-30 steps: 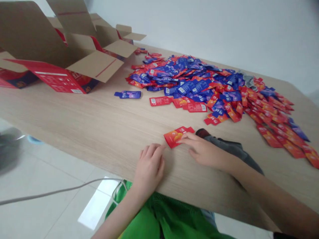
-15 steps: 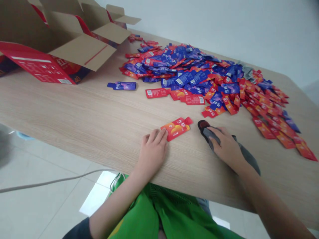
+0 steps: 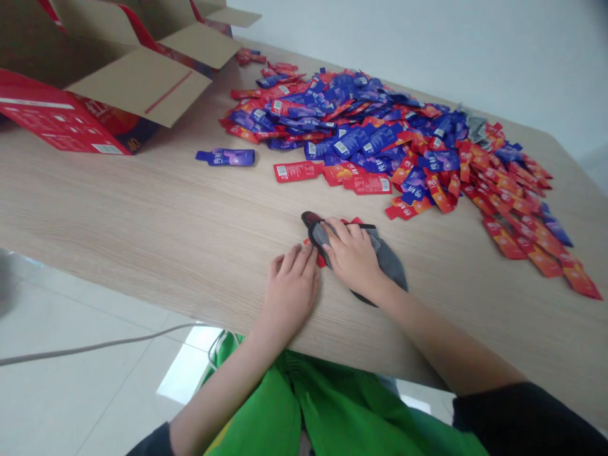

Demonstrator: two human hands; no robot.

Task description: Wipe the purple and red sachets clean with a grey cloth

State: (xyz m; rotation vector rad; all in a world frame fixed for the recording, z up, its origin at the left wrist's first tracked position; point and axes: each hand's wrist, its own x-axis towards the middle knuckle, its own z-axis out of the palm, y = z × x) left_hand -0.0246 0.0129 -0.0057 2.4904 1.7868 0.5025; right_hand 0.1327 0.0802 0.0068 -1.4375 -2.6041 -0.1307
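Flat on the wooden table, a red pouch (image 3: 322,259) is mostly covered by a dark grey cloth (image 3: 392,261); only bits of its edges show. My right hand (image 3: 354,253) is closed on that cloth, pressing it over the pouch. At the pouch's left end rests my left hand (image 3: 292,282), its fingertips on the pouch's edge and its fingers laid flat. A purple pouch (image 3: 231,157) lies alone farther left. Beyond my hands, a red pouch with a barcode (image 3: 297,171) lies at the near edge of the heap.
A large heap of red and purple pouches (image 3: 351,139) spreads across the back and right of the table (image 3: 142,221). Open cardboard boxes (image 3: 61,120) stand at the back left. A cable (image 3: 118,342) runs below the table's front edge.
My right hand has moved left with the grey cloth and now covers most of the red pouch. My left hand has stayed at the pouch's left end. The view has shifted slightly.
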